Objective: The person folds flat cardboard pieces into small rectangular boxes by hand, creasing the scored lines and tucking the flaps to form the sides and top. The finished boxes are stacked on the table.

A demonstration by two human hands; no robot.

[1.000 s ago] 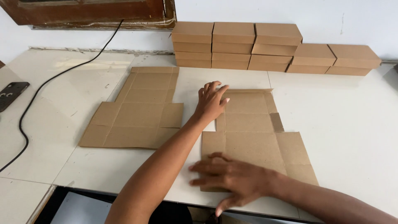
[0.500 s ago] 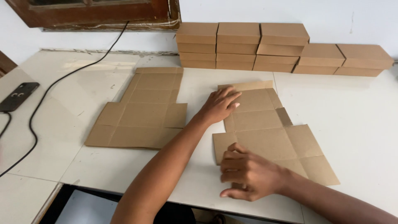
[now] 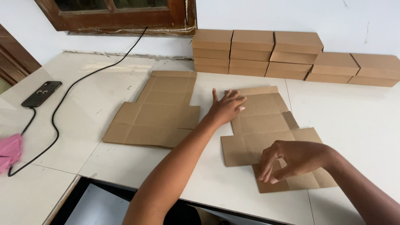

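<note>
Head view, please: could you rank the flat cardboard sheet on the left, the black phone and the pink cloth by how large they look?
1. Flat cardboard sheet, clearly the largest.
2. Black phone and pink cloth look similar; the cloth is cut off by the frame edge and sits nearer the camera, so I won't rank them.

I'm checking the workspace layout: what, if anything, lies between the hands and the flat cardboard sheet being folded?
Nothing visible does. The left hand rests directly on the cardboard sheet, and the right hand presses its near flap. The second flat sheet lies apart to the left; the stacked boxes sit by the wall.
</note>
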